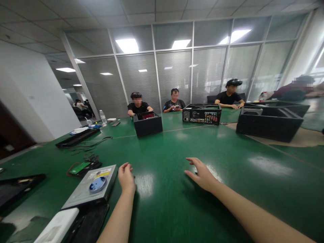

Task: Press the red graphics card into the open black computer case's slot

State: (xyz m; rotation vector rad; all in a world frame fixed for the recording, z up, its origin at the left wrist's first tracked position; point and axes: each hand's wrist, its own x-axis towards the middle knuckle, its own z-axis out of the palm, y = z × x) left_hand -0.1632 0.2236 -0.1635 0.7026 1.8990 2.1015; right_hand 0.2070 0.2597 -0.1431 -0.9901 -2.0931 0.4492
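Both my hands reach out over the green table. My left hand [126, 177] is just right of a silver optical drive [87, 187], its fingers loosely curled with slight gaps and no object visible in them. Whether it touches the drive's edge I cannot tell. On top of the drive lies a round blue plastic piece [97, 184]. My right hand [202, 173] hovers above the bare tabletop, thumb and fingers apart, holding nothing that I can see. A small dark spot shows beside each hand, too small to name.
A white elongated object [58, 226] rests on a black panel [89, 221] at the lower left. Behind the drive lies a green circuit board [81, 168] with wires. Black computer cases [149, 126] stand farther back, where several people sit. A water bottle [102, 117] stands far left.
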